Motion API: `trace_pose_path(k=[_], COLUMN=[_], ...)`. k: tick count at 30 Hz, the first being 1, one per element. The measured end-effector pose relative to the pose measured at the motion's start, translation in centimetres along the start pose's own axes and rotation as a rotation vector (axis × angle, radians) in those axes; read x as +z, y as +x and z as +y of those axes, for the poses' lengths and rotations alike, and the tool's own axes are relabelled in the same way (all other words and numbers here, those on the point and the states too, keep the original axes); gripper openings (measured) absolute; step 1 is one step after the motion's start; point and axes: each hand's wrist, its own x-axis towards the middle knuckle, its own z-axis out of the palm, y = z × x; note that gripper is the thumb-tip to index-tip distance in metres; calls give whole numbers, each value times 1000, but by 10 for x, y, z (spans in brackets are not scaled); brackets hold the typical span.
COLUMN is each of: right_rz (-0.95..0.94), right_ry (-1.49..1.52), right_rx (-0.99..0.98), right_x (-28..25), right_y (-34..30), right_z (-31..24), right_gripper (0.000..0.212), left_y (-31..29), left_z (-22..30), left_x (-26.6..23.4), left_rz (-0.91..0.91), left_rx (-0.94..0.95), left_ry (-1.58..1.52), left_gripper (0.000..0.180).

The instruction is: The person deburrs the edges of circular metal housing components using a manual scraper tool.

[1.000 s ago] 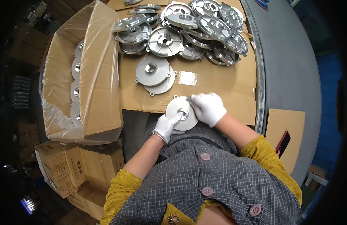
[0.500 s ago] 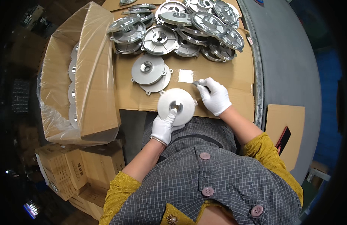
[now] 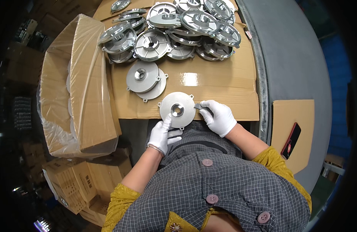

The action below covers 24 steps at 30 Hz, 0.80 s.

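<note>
A round grey metal end cover (image 3: 165,105), with small lugs on its rim and a hole in its middle, lies at the near edge of the cardboard, partly past it. My white-gloved left hand (image 3: 161,136) grips its lower left side, one digit on the face near the hub and the other fingers by the lower rim. In my gloved right hand (image 3: 220,119) a small flat dark grey piece (image 3: 198,106) is pinched, its tip at the cover's right rim. What kind of tool it is I cannot make out. Two stacked end covers (image 3: 147,73) lie just beyond, face up.
Several metal end covers (image 3: 151,44) are heaped at the far side of the cardboard sheet (image 3: 221,85). A plastic-lined carton (image 3: 89,92) stands at the left, with another carton (image 3: 84,178) below it. On the right, a phone (image 3: 291,141) rests on a cardboard piece (image 3: 288,112).
The end cover has turned, its lugs now in other places, and its face shows sharply. My right hand has come nearer, bringing the dark piece to the rim. The view has shifted slightly.
</note>
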Motion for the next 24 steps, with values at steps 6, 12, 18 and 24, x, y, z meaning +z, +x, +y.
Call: trace_pose_path(k=[6, 12, 18, 24], right_rz=[-49, -122, -144, -167], right_ry=[-81, -231, -336, -350], right_rx=[-45, -109, -206, -264], right_x=[3, 0, 17, 13], right_y=[1, 6, 45, 45], right_z=[-4, -4, -9, -6], right_gripper=[10, 8, 12, 17], left_y=[7, 10, 18, 19], left_z=[-7, 4, 11, 11], left_x=[1, 13, 17, 16], left_rz=[-60, -53, -97, -69], left_rx=[-17, -28, -12, 35], left_ry=[110, -47, 21, 6], left_gripper=[55, 62, 52, 49])
